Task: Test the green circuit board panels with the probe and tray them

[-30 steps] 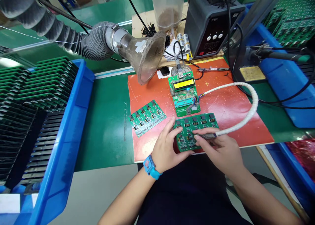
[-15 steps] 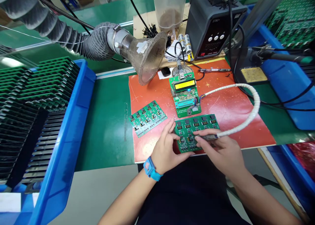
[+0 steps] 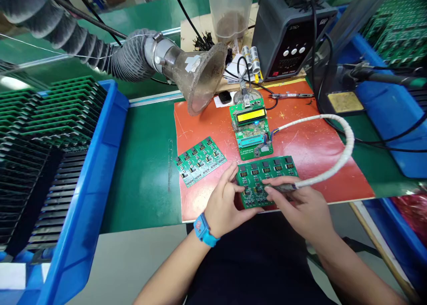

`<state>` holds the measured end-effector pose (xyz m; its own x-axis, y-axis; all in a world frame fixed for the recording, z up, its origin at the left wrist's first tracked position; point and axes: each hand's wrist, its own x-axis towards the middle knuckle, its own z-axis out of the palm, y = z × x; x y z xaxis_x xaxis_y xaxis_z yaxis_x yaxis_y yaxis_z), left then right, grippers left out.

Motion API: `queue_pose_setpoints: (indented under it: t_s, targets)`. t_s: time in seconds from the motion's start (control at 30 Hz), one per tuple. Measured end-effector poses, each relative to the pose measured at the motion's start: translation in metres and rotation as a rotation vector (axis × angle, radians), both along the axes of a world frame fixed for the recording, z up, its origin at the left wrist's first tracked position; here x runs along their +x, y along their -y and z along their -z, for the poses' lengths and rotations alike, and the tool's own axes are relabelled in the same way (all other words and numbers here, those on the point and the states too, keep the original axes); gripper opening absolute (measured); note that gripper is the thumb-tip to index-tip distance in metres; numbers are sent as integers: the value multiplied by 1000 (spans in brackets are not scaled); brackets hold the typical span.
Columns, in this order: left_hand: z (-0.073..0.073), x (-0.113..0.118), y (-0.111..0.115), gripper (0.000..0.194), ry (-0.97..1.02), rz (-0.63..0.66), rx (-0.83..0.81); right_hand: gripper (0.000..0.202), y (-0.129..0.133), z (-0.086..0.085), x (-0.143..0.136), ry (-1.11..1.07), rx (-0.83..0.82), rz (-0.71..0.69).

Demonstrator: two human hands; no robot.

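Note:
A green circuit board (image 3: 266,171) with a row of small displays lies near the front edge of the orange mat. My left hand (image 3: 225,202), a blue watch on its wrist, holds this board by its left end. Pinched in my right hand (image 3: 300,202) is a probe (image 3: 283,187) with a white-wrapped cable (image 3: 347,149); its tip is over the middle of the board, hidden by my fingers. That cable runs to a programmer board (image 3: 251,136) with a lit yellow screen, just behind. A second circuit board (image 3: 201,161) lies to the left.
A fume funnel (image 3: 207,80) on a ribbed hose hangs behind the boards. Blue bins (image 3: 100,162) of upright boards stand left and right. At the back are a soldering station (image 3: 293,33) and a clear plastic container (image 3: 230,15). A yellow sponge (image 3: 343,102) sits at the right.

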<state>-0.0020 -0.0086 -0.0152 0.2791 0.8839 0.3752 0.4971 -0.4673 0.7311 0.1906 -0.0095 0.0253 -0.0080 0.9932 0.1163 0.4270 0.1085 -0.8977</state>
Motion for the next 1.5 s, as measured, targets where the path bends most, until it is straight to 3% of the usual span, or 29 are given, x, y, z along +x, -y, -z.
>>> queue_pose_setpoints:
  t_s: [0.2,0.47,0.87,1.17,1.5]
  targets:
    - [-2,-1,-1,60,-46,2,3,5,1,1,0,-28,-37,-1]
    - [-2,-1,0,89,-132,18,4,7,2,3,0,-39,-45,5]
    - [-13,-7,-9,90,-249,90,100,10,1,0,-1,-26,-52,24]
    - [-4,-9,-15,89,-155,125,116,11,3,2,-1,-65,-51,39]
    - [-5,-9,-15,94,-149,141,66,13,6,2,-1,-70,-52,61]
